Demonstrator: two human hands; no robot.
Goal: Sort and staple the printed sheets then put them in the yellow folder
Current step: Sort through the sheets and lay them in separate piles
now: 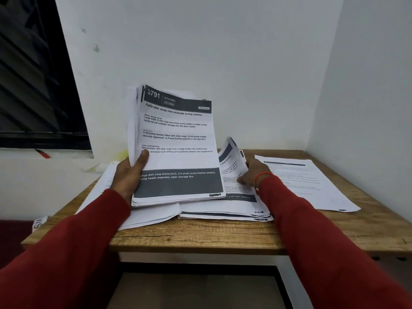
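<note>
My left hand (130,175) grips a thick stack of printed sheets (178,143) upright above the wooden table (200,237), thumb on the front page headed "3791 KITCHEN". My right hand (252,172) holds a single printed sheet (231,161), curled up over a pile of sheets (225,210) lying on the table in front of me. Another pile (147,216) lies under the raised stack on the left. A loose sheet (305,184) lies flat at the right. A yellow edge, perhaps the folder (121,155), shows behind the raised stack by the wall.
White walls close the table in at the back and right. A dark window (33,85) sits at the upper left, with a red-handled object (43,153) on its sill. The table's front edge is bare wood.
</note>
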